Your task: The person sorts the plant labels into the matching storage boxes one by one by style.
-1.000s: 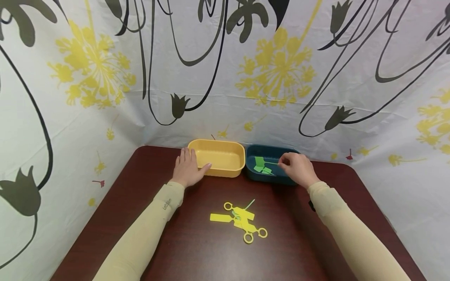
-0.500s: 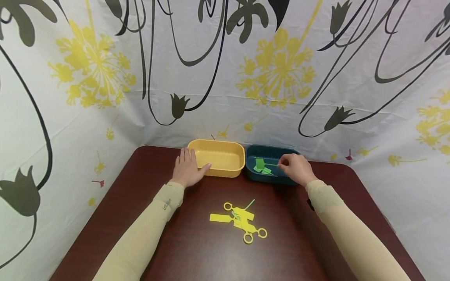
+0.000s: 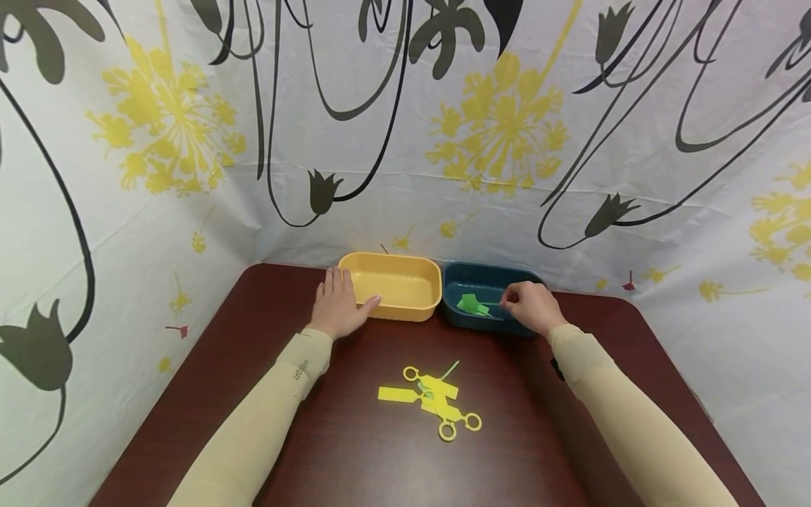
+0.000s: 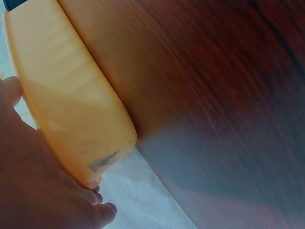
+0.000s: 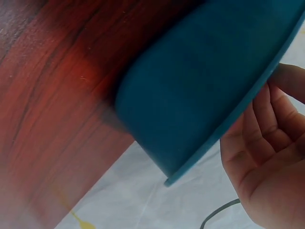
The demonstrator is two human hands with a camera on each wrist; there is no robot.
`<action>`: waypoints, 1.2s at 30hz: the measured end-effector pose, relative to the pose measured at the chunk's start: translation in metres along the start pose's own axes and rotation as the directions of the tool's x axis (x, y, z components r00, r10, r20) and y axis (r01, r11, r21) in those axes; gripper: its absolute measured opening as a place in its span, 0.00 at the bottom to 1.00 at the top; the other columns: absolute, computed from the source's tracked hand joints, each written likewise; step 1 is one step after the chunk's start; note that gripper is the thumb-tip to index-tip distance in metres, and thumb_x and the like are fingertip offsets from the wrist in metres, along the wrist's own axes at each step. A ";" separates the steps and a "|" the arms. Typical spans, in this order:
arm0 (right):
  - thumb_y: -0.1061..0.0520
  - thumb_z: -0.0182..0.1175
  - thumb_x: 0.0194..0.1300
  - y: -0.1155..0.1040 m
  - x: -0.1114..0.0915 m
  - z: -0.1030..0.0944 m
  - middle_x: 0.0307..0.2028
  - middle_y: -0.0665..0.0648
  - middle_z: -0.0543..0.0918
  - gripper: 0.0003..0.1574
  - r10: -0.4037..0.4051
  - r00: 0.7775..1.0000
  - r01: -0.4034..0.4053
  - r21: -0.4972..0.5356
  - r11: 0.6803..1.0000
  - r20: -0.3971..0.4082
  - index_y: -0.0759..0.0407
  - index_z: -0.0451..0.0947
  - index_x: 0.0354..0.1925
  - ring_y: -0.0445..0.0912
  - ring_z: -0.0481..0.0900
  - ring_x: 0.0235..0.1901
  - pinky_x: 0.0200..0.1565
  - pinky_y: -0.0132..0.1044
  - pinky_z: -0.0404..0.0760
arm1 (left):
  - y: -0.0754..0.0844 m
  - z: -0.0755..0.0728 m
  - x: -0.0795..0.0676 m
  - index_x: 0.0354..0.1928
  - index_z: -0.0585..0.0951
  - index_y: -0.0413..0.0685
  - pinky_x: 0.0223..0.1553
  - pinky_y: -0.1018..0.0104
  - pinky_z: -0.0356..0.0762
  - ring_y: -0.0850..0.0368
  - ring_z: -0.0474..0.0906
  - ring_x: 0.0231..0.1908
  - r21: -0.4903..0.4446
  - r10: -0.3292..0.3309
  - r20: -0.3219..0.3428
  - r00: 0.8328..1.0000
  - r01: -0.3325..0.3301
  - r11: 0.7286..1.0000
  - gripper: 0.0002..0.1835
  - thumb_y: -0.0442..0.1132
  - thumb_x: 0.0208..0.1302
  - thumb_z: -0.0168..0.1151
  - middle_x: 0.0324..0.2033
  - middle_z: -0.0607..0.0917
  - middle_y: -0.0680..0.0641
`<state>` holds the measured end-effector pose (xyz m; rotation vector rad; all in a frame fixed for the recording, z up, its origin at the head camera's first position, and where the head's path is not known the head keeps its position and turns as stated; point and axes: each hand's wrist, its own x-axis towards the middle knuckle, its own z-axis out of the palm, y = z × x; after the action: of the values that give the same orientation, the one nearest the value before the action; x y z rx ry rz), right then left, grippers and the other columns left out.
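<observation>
My right hand (image 3: 532, 308) pinches the thin stem of a green flag-shaped tag (image 3: 470, 303) low inside the teal bin (image 3: 456, 272). The flat end lies over several other green tags in there. In the right wrist view, the bin's wall hides the fingertips and the tag. My left hand (image 3: 338, 308), fingers straight, rests at the left end of the yellow bin (image 3: 398, 314). The left wrist view has the thumb and fingers along that bin's rim. Nearer on the table lies a small pile of yellow ring-ended tags (image 3: 437, 401), with some green pieces among them.
Both bins stand side by side at the back of the dark red-brown table (image 3: 355, 451), close to a patterned cloth (image 3: 380, 141). That cloth also hangs to the left and right of the table.
The right hand has lowered slightly, and the held green tag has come down onto the other green tags in the teal bin. My left hand has stayed where it was.
</observation>
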<state>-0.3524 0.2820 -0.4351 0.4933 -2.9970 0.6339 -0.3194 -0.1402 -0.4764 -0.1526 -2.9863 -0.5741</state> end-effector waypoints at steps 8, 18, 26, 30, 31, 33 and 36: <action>0.56 0.65 0.69 0.006 0.001 0.003 0.31 0.51 0.84 0.07 0.013 1.000 -0.013 -0.003 1.000 0.026 0.58 0.86 0.37 0.47 0.77 0.29 0.32 0.45 0.76 | -0.006 0.007 0.005 0.78 0.42 0.32 0.73 0.42 0.40 0.37 0.34 0.77 0.043 -0.006 0.016 1.000 0.005 0.999 0.60 0.77 0.66 0.39 0.77 0.44 0.31; 0.55 0.64 0.70 0.009 0.001 0.008 0.34 0.51 0.85 0.08 0.032 0.998 -0.032 0.005 0.999 0.060 0.58 0.86 0.39 0.47 0.78 0.31 0.33 0.46 0.77 | -0.007 0.010 0.006 0.78 0.43 0.32 0.73 0.42 0.40 0.37 0.34 0.77 0.037 -0.010 0.015 1.000 0.009 0.999 0.60 0.78 0.65 0.39 0.77 0.44 0.31; 0.55 0.64 0.69 0.009 0.001 0.010 0.34 0.51 0.84 0.07 0.038 0.998 -0.038 -0.011 0.999 0.045 0.57 0.87 0.39 0.48 0.78 0.31 0.34 0.47 0.78 | -0.007 0.009 0.006 0.78 0.42 0.32 0.73 0.41 0.40 0.37 0.33 0.77 0.033 -0.008 0.016 1.000 0.007 0.999 0.61 0.79 0.64 0.39 0.77 0.44 0.31; 0.55 0.64 0.69 0.008 0.001 0.012 0.35 0.52 0.85 0.07 0.036 0.998 -0.036 -0.018 0.999 0.044 0.57 0.87 0.39 0.48 0.79 0.32 0.36 0.49 0.79 | -0.006 0.008 0.005 0.78 0.42 0.32 0.73 0.41 0.40 0.37 0.34 0.77 0.037 -0.006 0.017 1.000 0.005 0.999 0.61 0.78 0.65 0.38 0.77 0.44 0.31; 0.55 0.64 0.69 0.008 0.000 0.012 0.35 0.52 0.85 0.08 0.036 0.998 -0.035 -0.022 0.999 0.044 0.57 0.87 0.40 0.48 0.80 0.32 0.36 0.49 0.80 | -0.006 0.007 0.005 0.78 0.42 0.32 0.73 0.41 0.40 0.37 0.34 0.77 0.041 -0.008 0.017 1.000 0.008 0.999 0.60 0.78 0.65 0.38 0.77 0.44 0.31; 0.55 0.64 0.69 0.009 0.000 0.012 0.35 0.52 0.85 0.08 0.034 0.999 -0.033 -0.029 0.999 0.042 0.56 0.87 0.40 0.48 0.80 0.33 0.37 0.50 0.80 | -0.005 0.006 0.004 0.78 0.43 0.32 0.73 0.41 0.41 0.37 0.34 0.77 0.042 -0.008 0.015 1.000 0.007 0.999 0.60 0.77 0.66 0.38 0.77 0.44 0.31; 0.55 0.65 0.69 0.009 0.000 0.013 0.36 0.53 0.86 0.08 0.033 0.999 -0.032 -0.037 0.999 0.036 0.56 0.87 0.40 0.48 0.81 0.33 0.38 0.51 0.81 | -0.003 0.004 0.002 0.78 0.43 0.31 0.73 0.41 0.42 0.36 0.35 0.77 0.034 -0.005 0.012 1.000 0.004 0.999 0.59 0.76 0.67 0.40 0.77 0.44 0.31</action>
<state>-0.3552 0.2843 -0.4499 0.4598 -3.0506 0.5770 -0.3225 -0.1415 -0.4806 -0.1473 -3.0066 -0.5245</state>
